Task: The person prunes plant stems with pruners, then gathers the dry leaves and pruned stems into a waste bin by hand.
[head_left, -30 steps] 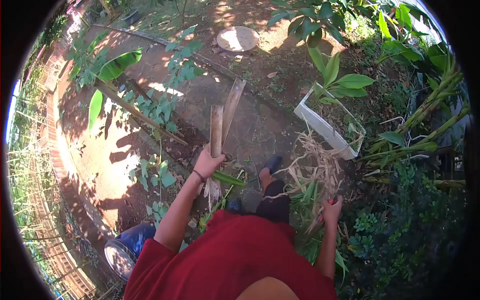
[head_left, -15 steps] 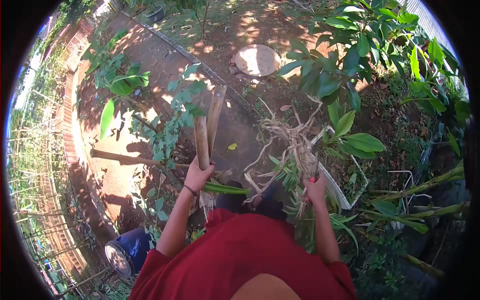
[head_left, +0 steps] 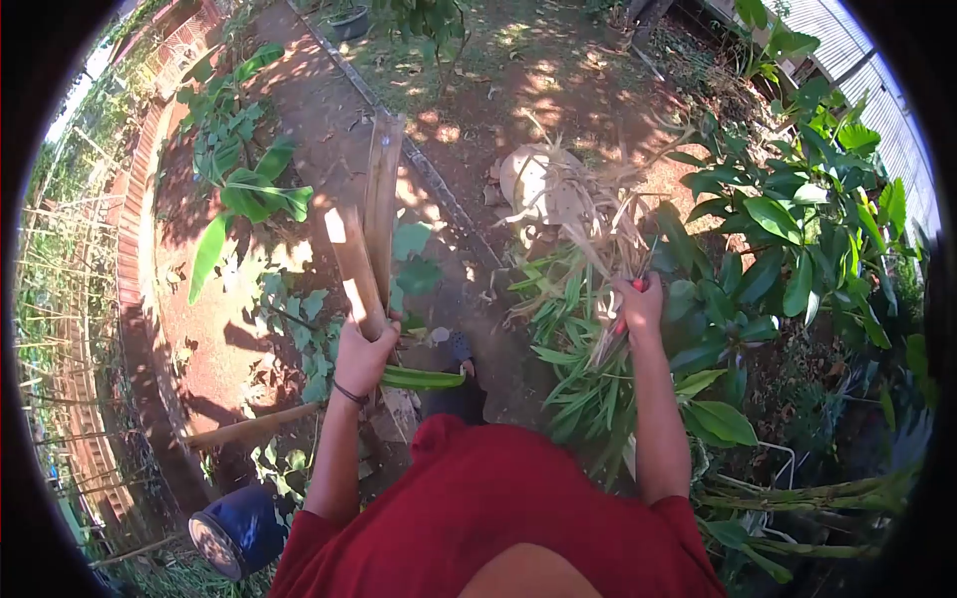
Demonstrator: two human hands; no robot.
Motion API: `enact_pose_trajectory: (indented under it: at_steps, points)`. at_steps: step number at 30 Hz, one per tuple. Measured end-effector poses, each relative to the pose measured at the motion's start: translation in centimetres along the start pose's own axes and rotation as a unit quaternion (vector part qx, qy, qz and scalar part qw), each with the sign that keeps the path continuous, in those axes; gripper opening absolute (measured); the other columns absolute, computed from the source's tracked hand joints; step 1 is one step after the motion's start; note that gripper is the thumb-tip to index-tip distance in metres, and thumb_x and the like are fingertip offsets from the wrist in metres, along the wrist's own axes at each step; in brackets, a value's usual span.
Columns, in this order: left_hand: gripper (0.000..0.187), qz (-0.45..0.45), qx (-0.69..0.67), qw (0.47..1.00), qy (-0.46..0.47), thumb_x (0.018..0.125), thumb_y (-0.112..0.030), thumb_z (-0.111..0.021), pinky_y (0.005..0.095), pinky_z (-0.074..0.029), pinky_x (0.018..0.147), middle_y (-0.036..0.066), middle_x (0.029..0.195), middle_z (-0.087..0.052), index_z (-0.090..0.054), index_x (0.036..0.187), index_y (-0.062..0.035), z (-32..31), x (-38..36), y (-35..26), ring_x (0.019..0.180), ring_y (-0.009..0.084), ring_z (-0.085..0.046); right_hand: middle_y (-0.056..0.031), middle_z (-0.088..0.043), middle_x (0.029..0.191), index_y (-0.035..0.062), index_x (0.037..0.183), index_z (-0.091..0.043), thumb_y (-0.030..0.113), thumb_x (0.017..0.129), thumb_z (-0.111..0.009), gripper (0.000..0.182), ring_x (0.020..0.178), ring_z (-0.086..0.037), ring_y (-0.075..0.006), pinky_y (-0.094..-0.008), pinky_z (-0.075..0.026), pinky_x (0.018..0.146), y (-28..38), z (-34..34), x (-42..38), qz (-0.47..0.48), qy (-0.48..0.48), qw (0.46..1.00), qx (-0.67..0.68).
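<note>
My left hand (head_left: 365, 351) is closed around a short piece of wood or bamboo (head_left: 357, 279). A longer split piece (head_left: 382, 199) rises behind it from the same grip. A long green leaf (head_left: 424, 378) sticks out to the right below the hand. On the other side, my right hand (head_left: 639, 302) grips a bundle of dried, tangled plant stalks (head_left: 603, 224), with long green leaves (head_left: 573, 334) hanging beneath. A red-handled tool (head_left: 620, 326) is in the same hand; its working end is hidden among the stalks.
A round pale slab (head_left: 528, 177) lies on the ground ahead. A concrete edging (head_left: 439, 191) runs diagonally along the path. A blue drum (head_left: 239, 528) lies at lower left, near a wooden pole (head_left: 254, 426). A leafy shrub (head_left: 788, 219) stands to the right.
My view has shifted to the right and forward along the path. My right hand has risen with the stalk bundle. The wood in my left hand now leans more to the left.
</note>
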State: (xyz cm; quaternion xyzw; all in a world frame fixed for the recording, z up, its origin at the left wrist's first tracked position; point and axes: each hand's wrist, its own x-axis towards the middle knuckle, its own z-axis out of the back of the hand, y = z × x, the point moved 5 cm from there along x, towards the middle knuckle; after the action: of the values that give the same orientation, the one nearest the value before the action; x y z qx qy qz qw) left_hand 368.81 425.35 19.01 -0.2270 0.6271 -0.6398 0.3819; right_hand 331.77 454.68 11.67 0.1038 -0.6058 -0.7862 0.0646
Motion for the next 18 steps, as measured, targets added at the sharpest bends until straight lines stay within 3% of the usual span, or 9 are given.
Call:
enact_pose_trajectory:
  at_steps: [3,6,9,11,14,17,18]
  points:
    - [0.027,-0.017,0.031,0.999,0.023,0.085,-0.007,-0.063,0.0270,-0.051,0.065,0.005,0.093,-0.065,-0.055,0.110,0.0005,0.7,6.5,-2.1,0.074,0.0103,-0.061,0.0003,-0.046,0.062,0.0064,0.088,-0.044,0.007,0.078,-0.070,0.028,0.035,-0.040,-0.0121,-0.0265,-0.031,0.030,6.8,-4.2,5.4,-0.037,0.027,0.997,0.066]
    - [0.029,-0.023,0.037,0.999,0.021,0.084,-0.010,-0.065,0.0265,-0.050,0.064,0.004,0.092,-0.064,-0.056,0.109,-0.0002,0.8,12.7,-6.1,0.072,0.0090,-0.060,0.0010,-0.044,0.061,0.0081,0.086,-0.044,0.008,0.079,-0.070,0.027,0.035,-0.038,-0.0118,-0.0264,-0.031,0.031,10.1,-5.0,12.5,0.033,-0.031,0.998,0.033]
    - [0.028,-0.006,0.066,0.996,0.065,0.083,-0.011,-0.066,0.0253,-0.048,0.062,0.003,0.089,-0.063,-0.057,0.108,-0.0015,0.8,18.7,-6.8,0.072,0.0077,-0.058,0.0017,-0.045,0.064,0.0092,0.087,-0.045,0.010,0.080,-0.070,0.026,0.042,-0.043,-0.0092,-0.0244,-0.036,0.038,15.5,-5.6,16.9,-0.005,-0.017,0.999,0.050]
    - [0.027,0.000,0.068,0.995,0.073,0.083,-0.011,-0.066,0.0252,-0.047,0.062,0.002,0.088,-0.063,-0.058,0.107,-0.0016,0.1,22.0,-7.7,0.071,0.0078,-0.057,0.0031,-0.046,0.067,0.0091,0.088,-0.047,0.012,0.081,-0.069,0.023,0.053,-0.048,-0.0067,-0.0224,-0.040,0.049,16.6,-4.4,21.4,0.045,-0.057,0.996,0.058]
    - [0.023,-0.024,0.072,0.995,0.070,0.082,-0.010,-0.066,0.0256,-0.047,0.062,0.002,0.083,-0.062,-0.060,0.102,-0.0015,-1.8,27.9,-7.9,0.068,0.0083,-0.056,0.0043,-0.048,0.069,0.0077,0.091,-0.050,0.013,0.083,-0.067,0.020,0.063,-0.051,-0.0053,-0.0219,-0.041,0.057,19.0,-3.1,25.9,0.034,-0.073,0.994,0.068]
    - [0.024,-0.007,0.067,0.991,0.115,0.082,-0.008,-0.065,0.0264,-0.048,0.062,0.003,0.083,-0.062,-0.058,0.103,0.0005,-5.1,34.2,-8.4,0.072,0.0104,-0.060,0.0030,-0.048,0.067,0.0069,0.092,-0.051,0.014,0.085,-0.066,0.018,0.051,-0.049,-0.0078,-0.0230,-0.040,0.046,18.8,-1.2,32.0,0.064,-0.104,0.989,0.083]
    - [0.026,0.066,0.006,0.988,0.137,0.081,-0.007,-0.065,0.0273,-0.050,0.065,0.004,0.085,-0.062,-0.058,0.104,0.0010,-6.9,36.2,-8.5,0.074,0.0115,-0.061,0.0030,-0.048,0.067,0.0069,0.092,-0.051,0.014,0.085,-0.066,0.018,0.051,-0.049,-0.0078,-0.0230,-0.040,0.046,18.0,-0.1,34.5,0.061,-0.110,0.989,0.083]
